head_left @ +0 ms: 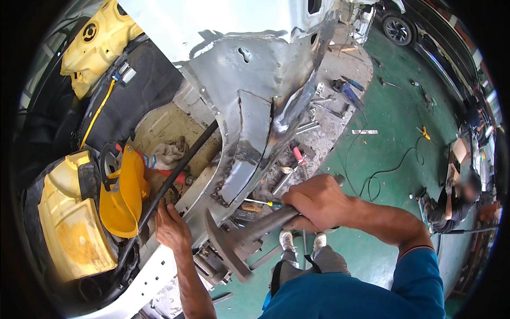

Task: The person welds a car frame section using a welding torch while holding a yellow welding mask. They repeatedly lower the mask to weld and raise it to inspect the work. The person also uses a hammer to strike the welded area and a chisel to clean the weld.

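— What sits furthest left?

— Yellow foam blocks (71,223) and a yellow plastic funnel-shaped piece (125,194), inside the stripped car body. Beside them a crumpled rag (170,153) lies on the bare floor pan (159,125).

— And the left hand?

— The left hand (171,227) is clenched round the lower part of a long black bar (172,178) that runs up and to the right, its top end against the bare steel panel (255,111) (grey, scorched along a dark seam). So that grip is grasping the bar.

— The right?

— The right hand (316,203) is closed on the handle of a body hammer (239,242). Its broad flat head points down-left, just beside the lower edge of the panel; whether it touches the metal I cannot tell.

— Anything around them?

— A screwdriver (265,202) with a yellow-green handle lies just left of the right hand's knuckles. More tools (348,90) are scattered on the green floor (393,127), with a black cable (382,170). Far right, another person (454,199) crouches, well apart.
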A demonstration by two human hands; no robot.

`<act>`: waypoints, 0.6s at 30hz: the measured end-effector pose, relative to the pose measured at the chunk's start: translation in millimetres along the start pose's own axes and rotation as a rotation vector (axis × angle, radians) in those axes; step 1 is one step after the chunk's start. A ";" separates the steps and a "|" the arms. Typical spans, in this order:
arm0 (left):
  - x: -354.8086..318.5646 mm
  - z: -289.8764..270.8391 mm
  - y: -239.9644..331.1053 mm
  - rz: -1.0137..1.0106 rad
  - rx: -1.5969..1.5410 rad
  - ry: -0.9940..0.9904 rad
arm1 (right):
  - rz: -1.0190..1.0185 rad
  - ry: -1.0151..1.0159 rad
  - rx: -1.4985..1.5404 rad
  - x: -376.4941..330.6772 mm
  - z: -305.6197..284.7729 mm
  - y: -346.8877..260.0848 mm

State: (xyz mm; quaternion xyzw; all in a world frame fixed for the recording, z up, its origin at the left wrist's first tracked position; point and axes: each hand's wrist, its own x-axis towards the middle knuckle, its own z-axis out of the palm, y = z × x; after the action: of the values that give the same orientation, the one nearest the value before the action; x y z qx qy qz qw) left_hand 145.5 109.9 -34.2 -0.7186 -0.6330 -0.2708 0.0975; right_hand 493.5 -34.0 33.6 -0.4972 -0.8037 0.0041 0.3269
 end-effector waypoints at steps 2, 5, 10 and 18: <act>0.0 -1.2 0.6 -0.016 0.019 -0.032 | 0.140 -0.003 -0.114 0.2 5.4 10.2; 0.9 -0.8 2.1 -0.050 0.036 -0.051 | 0.470 -0.194 -0.146 -4.9 16.5 18.8; 0.4 -0.8 0.5 -0.044 0.032 -0.049 | 0.324 -0.080 -0.067 -10.3 14.2 6.8; -1.1 0.1 -1.3 -0.036 0.051 -0.056 | 0.376 -0.152 0.100 -50.4 19.5 -9.2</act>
State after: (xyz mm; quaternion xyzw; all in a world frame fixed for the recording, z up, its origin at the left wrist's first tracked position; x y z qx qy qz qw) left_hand 144.3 109.3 -35.2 -0.7118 -0.6549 -0.2362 0.0932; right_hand 490.6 -72.9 -4.9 -0.6197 -0.7181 0.1422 0.2830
